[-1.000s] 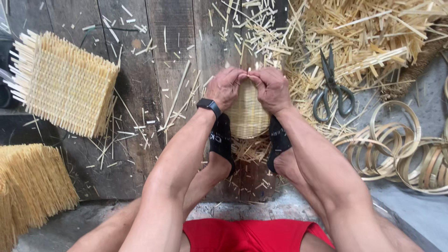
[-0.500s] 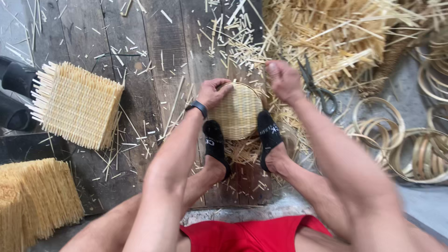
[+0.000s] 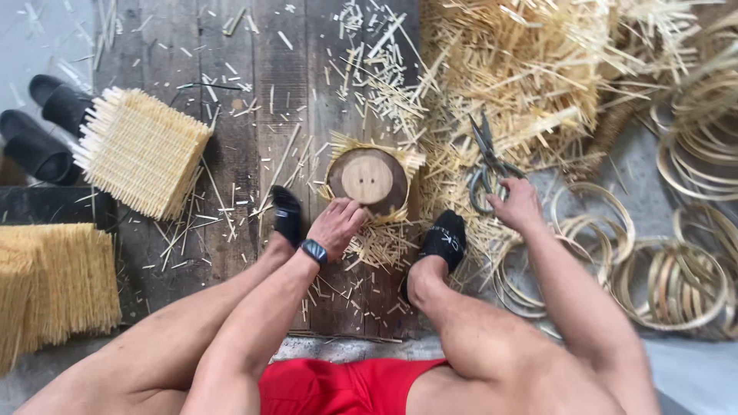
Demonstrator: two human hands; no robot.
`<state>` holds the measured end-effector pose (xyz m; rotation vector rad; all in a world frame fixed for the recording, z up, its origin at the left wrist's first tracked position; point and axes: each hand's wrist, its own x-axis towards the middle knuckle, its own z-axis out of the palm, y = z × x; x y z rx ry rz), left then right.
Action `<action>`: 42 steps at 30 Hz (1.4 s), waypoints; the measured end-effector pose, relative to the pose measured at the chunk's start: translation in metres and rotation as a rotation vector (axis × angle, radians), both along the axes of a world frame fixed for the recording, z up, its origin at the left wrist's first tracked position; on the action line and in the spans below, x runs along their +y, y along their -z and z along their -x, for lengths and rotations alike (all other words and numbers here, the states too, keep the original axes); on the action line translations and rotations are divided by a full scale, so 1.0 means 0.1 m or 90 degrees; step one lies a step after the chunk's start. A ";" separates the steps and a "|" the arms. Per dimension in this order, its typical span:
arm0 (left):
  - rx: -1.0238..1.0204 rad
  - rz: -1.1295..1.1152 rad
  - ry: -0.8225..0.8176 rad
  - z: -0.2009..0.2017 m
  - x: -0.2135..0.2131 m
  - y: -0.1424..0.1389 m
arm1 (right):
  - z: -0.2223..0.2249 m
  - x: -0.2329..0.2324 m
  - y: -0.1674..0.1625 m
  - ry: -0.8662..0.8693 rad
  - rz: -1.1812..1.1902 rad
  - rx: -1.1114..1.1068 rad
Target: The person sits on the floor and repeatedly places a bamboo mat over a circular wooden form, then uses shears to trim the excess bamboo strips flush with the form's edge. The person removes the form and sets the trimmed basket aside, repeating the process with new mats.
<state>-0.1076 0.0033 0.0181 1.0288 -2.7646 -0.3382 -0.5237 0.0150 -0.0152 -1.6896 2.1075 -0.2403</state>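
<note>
Woven panels (image 3: 142, 157): lying finished at far left, beside dark slippers (image 3: 46, 127).
Left hand (image 3: 336, 227): fingers pressing, uncurled, on the basket's near edge.
Small basket (image 3: 367, 180): sitting wooden base up between both feet; loose strand ends are sticking out untrimmed.
Right hand (image 3: 516, 206): fingers closing around scissors (image 3: 486, 165).
Obstructions: straw litter, hoops (image 3: 676, 284) crowding the right.

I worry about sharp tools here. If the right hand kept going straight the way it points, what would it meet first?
Most likely the scissors: the right hand points up and left, its fingers already at the handle loops, though actual contact is unclear.

Basket-weaving workshop: straw heap (image 3: 530, 69), cane hoops (image 3: 676, 277) (plank floor (image 3: 284, 115)).
</note>
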 end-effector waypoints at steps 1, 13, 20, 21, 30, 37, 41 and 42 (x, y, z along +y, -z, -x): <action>-0.021 -0.050 -0.012 -0.08 0.06 0.06 | -0.03 0.00 0.19 0.045 0.009 0.004; 0.062 -0.182 -0.574 0.80 -0.40 0.23 | 0.06 0.09 0.47 0.277 -0.278 -0.433; -0.002 -0.185 -0.312 0.78 -0.45 0.13 | -0.46 0.34 -0.13 0.142 -0.287 -0.191; 0.004 -0.175 -0.352 0.82 -0.45 0.10 | -0.51 0.28 -0.20 0.052 -0.243 -0.126; 0.062 -0.228 -0.552 0.97 -0.18 0.21 | -0.84 -0.23 0.20 -0.188 -0.114 0.223; 0.065 -0.241 -0.415 0.81 -0.22 0.26 | -0.55 -0.22 0.36 -0.241 0.142 0.240; 0.037 -0.255 -0.347 0.79 -0.27 0.23 | -0.64 -0.25 0.48 -0.252 0.134 0.276; 0.033 -0.241 -0.316 0.77 -0.29 0.23 | -0.59 -0.24 0.51 -0.242 0.076 0.248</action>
